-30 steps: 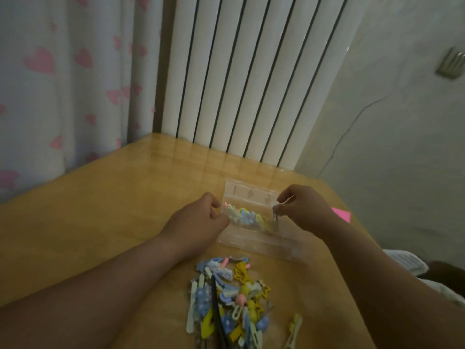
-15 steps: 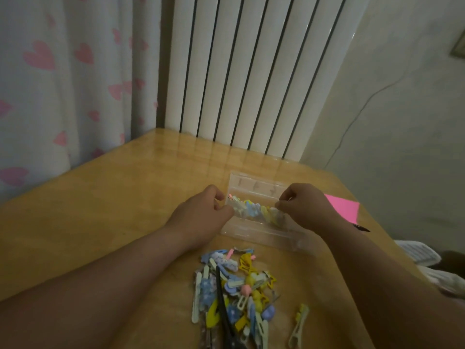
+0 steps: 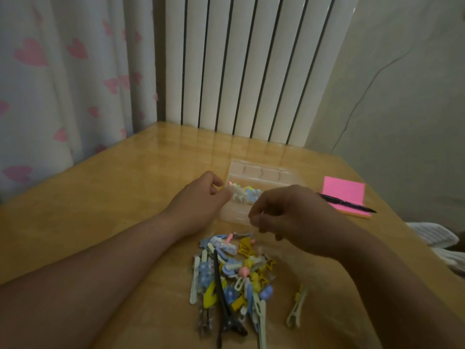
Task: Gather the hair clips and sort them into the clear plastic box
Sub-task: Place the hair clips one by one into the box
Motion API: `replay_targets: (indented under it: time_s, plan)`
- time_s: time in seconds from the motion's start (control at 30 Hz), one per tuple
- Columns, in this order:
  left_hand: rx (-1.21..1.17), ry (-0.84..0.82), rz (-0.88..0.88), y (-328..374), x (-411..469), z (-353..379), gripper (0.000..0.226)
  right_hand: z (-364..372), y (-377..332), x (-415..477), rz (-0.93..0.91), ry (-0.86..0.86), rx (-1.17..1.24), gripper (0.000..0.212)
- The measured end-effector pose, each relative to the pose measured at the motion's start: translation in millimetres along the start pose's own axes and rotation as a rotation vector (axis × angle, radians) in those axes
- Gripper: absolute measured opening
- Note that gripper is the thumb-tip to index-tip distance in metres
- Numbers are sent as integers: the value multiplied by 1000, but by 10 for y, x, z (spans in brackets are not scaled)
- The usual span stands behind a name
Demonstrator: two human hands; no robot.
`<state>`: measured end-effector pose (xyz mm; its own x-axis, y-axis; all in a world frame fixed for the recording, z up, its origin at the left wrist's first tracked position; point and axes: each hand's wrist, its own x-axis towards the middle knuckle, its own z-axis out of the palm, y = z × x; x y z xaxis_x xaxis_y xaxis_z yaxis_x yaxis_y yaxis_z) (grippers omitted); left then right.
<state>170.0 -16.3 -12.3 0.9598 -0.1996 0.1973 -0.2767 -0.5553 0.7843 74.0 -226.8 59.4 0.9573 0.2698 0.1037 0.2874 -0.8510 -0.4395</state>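
While most hair clips (image 3: 234, 275) lie heaped on the desk (image 3: 100, 210), a few stand in the clear box (image 3: 261, 173), where the left hand (image 3: 198, 201) pinches them. The right hand (image 3: 289, 217) has its fingers bunched; contents indeterminable. Clips judged light, stiff, slippery: pinch mid-length.
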Motion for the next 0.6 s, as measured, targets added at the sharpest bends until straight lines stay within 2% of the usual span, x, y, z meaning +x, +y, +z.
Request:
replay_targets:
  time_s: [0.07,0.17,0.43,0.6]
  plan:
    - [-14,1,-1,-18,6,4,42,67,-44,8,-18,-74,-137,15]
    - [-6,2,4,-40,16,16,42,130,-83,-4,-16,-178,-217,26]
    - [-25,-7,10,-73,9,-5,38,4,-23,-28,21,-181,-263,9]
    - [-30,-30,6,-65,6,0,40,-81,-1,-74,28,-273,-329,6]
